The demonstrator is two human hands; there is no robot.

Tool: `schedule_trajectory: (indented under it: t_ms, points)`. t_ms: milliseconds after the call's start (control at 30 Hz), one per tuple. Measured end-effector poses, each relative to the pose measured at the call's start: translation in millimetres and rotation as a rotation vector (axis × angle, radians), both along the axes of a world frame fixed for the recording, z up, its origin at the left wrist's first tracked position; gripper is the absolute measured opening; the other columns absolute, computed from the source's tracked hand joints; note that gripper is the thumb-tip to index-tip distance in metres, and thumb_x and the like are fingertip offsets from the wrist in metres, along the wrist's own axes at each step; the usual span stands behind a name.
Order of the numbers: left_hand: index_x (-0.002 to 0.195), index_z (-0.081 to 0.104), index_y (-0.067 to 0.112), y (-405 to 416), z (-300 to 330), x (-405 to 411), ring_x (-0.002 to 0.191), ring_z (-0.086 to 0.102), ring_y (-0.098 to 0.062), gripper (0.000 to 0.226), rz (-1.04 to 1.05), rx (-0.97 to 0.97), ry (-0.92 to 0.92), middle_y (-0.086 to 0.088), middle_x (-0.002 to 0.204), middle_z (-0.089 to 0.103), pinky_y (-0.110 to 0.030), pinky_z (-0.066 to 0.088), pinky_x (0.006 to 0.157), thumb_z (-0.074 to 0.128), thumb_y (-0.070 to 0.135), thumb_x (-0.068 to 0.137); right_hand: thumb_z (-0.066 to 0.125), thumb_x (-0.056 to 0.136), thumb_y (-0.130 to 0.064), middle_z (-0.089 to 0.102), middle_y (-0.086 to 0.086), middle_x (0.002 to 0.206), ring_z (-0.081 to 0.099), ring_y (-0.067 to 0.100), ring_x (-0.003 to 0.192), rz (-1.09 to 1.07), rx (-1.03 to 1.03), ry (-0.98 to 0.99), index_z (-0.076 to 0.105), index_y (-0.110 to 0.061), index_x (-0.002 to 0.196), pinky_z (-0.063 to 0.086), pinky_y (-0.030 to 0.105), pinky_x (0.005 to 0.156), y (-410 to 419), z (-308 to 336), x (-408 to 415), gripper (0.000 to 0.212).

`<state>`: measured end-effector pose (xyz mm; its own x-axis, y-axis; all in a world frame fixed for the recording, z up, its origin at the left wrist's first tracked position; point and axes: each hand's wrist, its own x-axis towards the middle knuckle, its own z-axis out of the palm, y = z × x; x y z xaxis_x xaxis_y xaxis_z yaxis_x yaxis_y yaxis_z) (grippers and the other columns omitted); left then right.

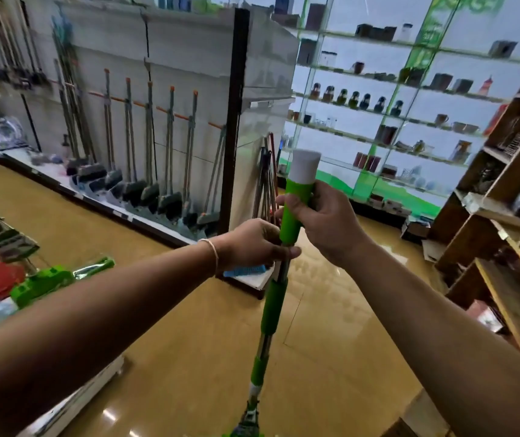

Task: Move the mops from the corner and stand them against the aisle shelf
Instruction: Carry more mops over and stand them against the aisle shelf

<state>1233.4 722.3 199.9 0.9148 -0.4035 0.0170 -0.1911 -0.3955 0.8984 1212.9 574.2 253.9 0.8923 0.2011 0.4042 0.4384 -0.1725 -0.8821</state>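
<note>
Both forearms reach out to one green mop (274, 305), held upright mid-aisle. The left hand (252, 244) wraps its steel shaft, the right hand (325, 222) clasps the top grip. Best keep it vertical, head low, carrying toward the shelf (504, 216).
</note>
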Motion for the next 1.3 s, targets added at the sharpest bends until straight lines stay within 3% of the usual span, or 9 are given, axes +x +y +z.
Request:
schedule_trajectory:
  t_ms: [167, 333, 467, 667, 867, 1067, 1167, 1300]
  points:
    - [0.096, 0.071, 0.009, 23.0, 5.0, 53.8, 0.083, 0.068, -0.014, 0.026, -0.017, -0.011, -0.008, -0.003, 0.091, 0.073, -0.016, 0.054, 0.065, 0.069, 0.033, 0.087, 0.059, 0.096, -0.001, 0.067, 0.03, 0.102, 0.068, 0.023, 0.079, -0.006, -0.006, -0.013, 0.058, 0.002, 0.104, 0.061, 0.035, 0.076, 23.2, 2.3, 60.1, 0.009]
    - [0.101, 0.071, 0.009, 48.1, 2.3, 104.6, 0.1, 0.068, -0.026, 0.026, 0.011, 0.007, -0.006, -0.01, 0.101, 0.073, -0.034, 0.056, 0.087, 0.069, 0.032, 0.088, 0.059, 0.096, -0.004, 0.068, 0.022, 0.096, 0.068, 0.026, 0.082, 0.05, -0.006, -0.016, 0.059, -0.004, 0.102, 0.06, 0.045, 0.081, 47.1, -5.5, 117.8, 0.006]
    - [0.101, 0.071, 0.012, 67.1, -7.5, 151.4, 0.105, 0.064, -0.038, 0.028, 0.048, 0.032, 0.029, -0.017, 0.106, 0.07, -0.055, 0.052, 0.093, 0.069, 0.036, 0.086, 0.061, 0.095, -0.006, 0.07, 0.015, 0.096, 0.07, 0.024, 0.084, 0.113, -0.004, -0.01, 0.059, -0.01, 0.102, 0.06, 0.039, 0.082, 62.4, -15.6, 171.1, 0.008]
    - [0.097, 0.07, 0.016, 89.0, -20.0, 233.6, 0.096, 0.067, -0.021, 0.026, 0.15, 0.091, 0.022, -0.003, 0.096, 0.072, -0.048, 0.053, 0.094, 0.068, 0.039, 0.086, 0.062, 0.096, -0.011, 0.071, 0.017, 0.1, 0.072, 0.023, 0.087, 0.225, -0.017, -0.004, 0.06, -0.019, 0.099, 0.061, 0.033, 0.08, 82.1, -28.4, 270.1, 0.009]
    - [0.102, 0.069, 0.012, 108.9, -18.7, 316.0, 0.1, 0.066, -0.024, 0.021, 0.269, 0.07, 0.07, -0.009, 0.102, 0.07, -0.049, 0.052, 0.096, 0.066, 0.028, 0.09, 0.063, 0.095, -0.009, 0.069, 0.025, 0.099, 0.07, 0.027, 0.082, 0.32, 0.01, 0.025, 0.06, -0.013, 0.097, 0.061, 0.044, 0.081, 107.4, -29.4, 369.2, 0.005]
    - [0.096, 0.07, 0.013, 146.1, -15.8, 367.4, 0.101, 0.066, -0.025, 0.015, 0.382, 0.014, 0.098, -0.009, 0.101, 0.071, -0.052, 0.05, 0.098, 0.067, 0.026, 0.089, 0.064, 0.094, -0.01, 0.07, 0.017, 0.097, 0.071, 0.024, 0.086, 0.491, -0.023, 0.046, 0.061, -0.013, 0.101, 0.06, 0.036, 0.082, 144.7, -26.0, 439.3, 0.008]
    - [0.097, 0.07, 0.012, 168.2, -14.7, 381.4, 0.102, 0.065, -0.028, 0.025, 0.428, -0.009, 0.097, -0.008, 0.1, 0.071, -0.053, 0.05, 0.096, 0.068, 0.033, 0.083, 0.064, 0.094, -0.011, 0.071, 0.013, 0.097, 0.072, 0.021, 0.087, 0.575, -0.03, 0.044, 0.061, -0.014, 0.104, 0.06, 0.031, 0.08, 169.4, -23.5, 461.9, 0.011]
    - [0.101, 0.068, 0.006, 201.0, -15.5, 399.6, 0.103, 0.065, -0.028, 0.034, 0.488, -0.048, 0.089, -0.011, 0.103, 0.069, -0.053, 0.05, 0.097, 0.068, 0.034, 0.081, 0.065, 0.094, -0.015, 0.071, 0.011, 0.099, 0.071, 0.021, 0.091, 0.614, -0.067, 0.027, 0.06, -0.01, 0.11, 0.06, 0.036, 0.084, 207.6, -20.2, 488.9, 0.018]
